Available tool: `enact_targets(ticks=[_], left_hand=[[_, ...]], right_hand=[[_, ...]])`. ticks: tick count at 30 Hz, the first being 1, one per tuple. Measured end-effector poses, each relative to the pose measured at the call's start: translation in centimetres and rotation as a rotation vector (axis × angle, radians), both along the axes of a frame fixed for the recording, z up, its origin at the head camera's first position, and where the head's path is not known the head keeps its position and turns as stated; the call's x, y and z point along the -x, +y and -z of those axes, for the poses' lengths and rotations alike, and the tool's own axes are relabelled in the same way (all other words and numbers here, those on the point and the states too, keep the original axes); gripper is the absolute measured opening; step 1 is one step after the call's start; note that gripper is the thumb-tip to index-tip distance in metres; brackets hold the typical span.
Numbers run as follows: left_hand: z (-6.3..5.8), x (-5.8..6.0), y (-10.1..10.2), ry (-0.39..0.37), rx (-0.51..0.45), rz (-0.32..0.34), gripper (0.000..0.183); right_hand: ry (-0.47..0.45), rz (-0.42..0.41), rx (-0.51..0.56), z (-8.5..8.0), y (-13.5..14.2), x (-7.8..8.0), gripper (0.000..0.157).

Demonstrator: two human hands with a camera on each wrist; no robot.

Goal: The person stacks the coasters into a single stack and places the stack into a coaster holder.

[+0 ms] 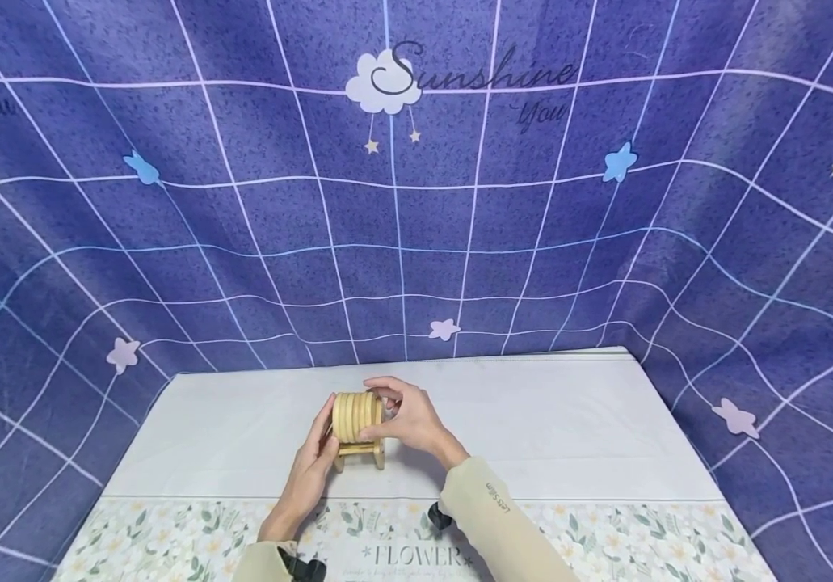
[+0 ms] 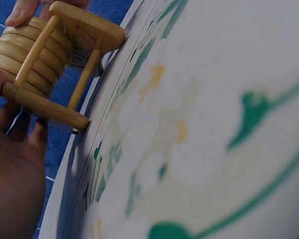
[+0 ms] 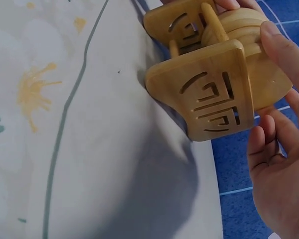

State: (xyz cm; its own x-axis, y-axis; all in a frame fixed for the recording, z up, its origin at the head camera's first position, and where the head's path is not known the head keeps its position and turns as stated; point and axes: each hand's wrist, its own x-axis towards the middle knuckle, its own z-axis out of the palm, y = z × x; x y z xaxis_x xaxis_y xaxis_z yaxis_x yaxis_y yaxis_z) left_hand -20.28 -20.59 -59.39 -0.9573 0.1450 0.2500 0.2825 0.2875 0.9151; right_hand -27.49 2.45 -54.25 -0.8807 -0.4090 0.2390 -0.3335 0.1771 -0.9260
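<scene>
A row of several round wooden coasters (image 1: 354, 416) stands on edge in a small wooden coaster holder (image 1: 380, 461) on the table. Cut-out line patterns mark the holder's end panel (image 3: 164, 84) in the right wrist view, and slim rods join its two panels. My left hand (image 1: 310, 461) grips the left end, thumb at the front and fingers behind the panel, as the left wrist view shows. From the right, my right hand (image 1: 416, 416) holds the coasters, its thumb on the front and its fingers over the top and far side. Part of the row is hidden by the fingers.
The white table cover (image 1: 532, 436) has a floral front band (image 1: 605, 533) lettered "FLOWER". Behind and on both sides hangs a blue gridded curtain (image 1: 438, 218) with stars and clouds. Dark straps (image 1: 439, 516) sit at both wrists over light sleeves.
</scene>
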Motion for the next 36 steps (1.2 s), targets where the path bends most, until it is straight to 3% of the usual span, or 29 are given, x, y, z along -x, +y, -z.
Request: enact_targets(ticks=[17, 25, 36], left_hand=[[0.5, -0.1, 0.1, -0.014, -0.019, 0.024, 0.06], [0.6, -0.1, 0.2, 0.036, -0.03, 0.052, 0.055], [0.6, -0.1, 0.2, 0.088, -0.017, 0.001, 0.056]], right_hand=[[-0.05, 0.013, -0.006, 1.2, 0.5, -0.5, 0.075], [-0.047, 0.009, 0.011, 1.7, 0.5, -0.8, 0.071], [-0.069, -0.002, 0.039, 2.0, 0.2, -1.0, 0.07]])
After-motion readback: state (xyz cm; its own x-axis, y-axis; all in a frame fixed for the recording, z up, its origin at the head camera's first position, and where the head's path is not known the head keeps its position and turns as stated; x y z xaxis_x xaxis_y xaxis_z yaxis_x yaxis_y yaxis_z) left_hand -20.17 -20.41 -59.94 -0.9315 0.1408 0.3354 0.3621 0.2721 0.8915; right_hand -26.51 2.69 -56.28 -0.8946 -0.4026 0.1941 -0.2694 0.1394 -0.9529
